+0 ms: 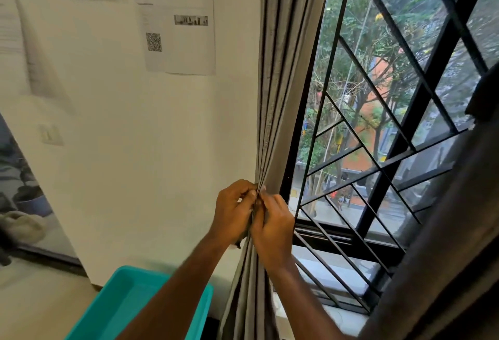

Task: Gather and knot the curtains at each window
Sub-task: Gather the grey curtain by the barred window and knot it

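A grey curtain [280, 75] hangs in tight folds at the left edge of the window [383, 113], pulled into a narrow bundle at sill height. My left hand [235, 210] grips the bundle from the left. My right hand [275, 226] grips it from the right, fingers pressed against the left hand. Below the hands the fabric fans out and falls toward the floor. A second grey curtain [442, 245] hangs at the right edge of the view, untouched.
A black metal grille [405, 134] covers the window, with trees and a street outside. A teal plastic tub [127, 304] sits on the floor under my left arm. Printed sheets [189, 24] are stuck on the white wall [151, 150] to the left.
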The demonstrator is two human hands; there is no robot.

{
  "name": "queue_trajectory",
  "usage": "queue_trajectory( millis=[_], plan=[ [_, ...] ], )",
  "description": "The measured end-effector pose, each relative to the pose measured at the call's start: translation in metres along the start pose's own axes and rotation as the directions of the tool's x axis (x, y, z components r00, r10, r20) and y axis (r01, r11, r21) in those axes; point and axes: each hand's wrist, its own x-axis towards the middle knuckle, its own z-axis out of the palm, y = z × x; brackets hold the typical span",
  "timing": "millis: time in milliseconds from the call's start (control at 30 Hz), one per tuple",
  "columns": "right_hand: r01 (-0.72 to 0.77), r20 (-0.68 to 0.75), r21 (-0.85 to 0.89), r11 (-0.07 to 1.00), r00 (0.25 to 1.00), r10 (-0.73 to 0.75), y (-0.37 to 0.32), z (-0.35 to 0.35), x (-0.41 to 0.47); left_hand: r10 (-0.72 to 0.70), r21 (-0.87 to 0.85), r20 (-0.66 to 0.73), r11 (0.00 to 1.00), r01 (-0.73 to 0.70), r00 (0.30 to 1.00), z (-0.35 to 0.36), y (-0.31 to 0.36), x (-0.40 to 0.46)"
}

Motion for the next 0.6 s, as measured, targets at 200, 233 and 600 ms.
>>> queue_trajectory(
  millis=[200,233,600],
  plan=[
    [-0.046,0.008,-0.039,0.998,0.999,0.046,0.004,0.003,-0.003,-0.076,-0.179,0.055,0.98,0.084,0.996,-0.007,0.006,0.001],
    [-0.067,-0.006,-0.038,0.997,0.998,0.067,0.005,0.003,-0.002,-0.11,-0.223,0.057,0.967,0.12,0.992,-0.006,0.006,-0.001],
    [-0.215,0.086,-0.075,0.974,0.971,0.221,0.02,-0.008,0.003,-0.165,0.044,-0.015,0.985,0.166,0.986,-0.003,-0.052,-0.045]
  ],
)
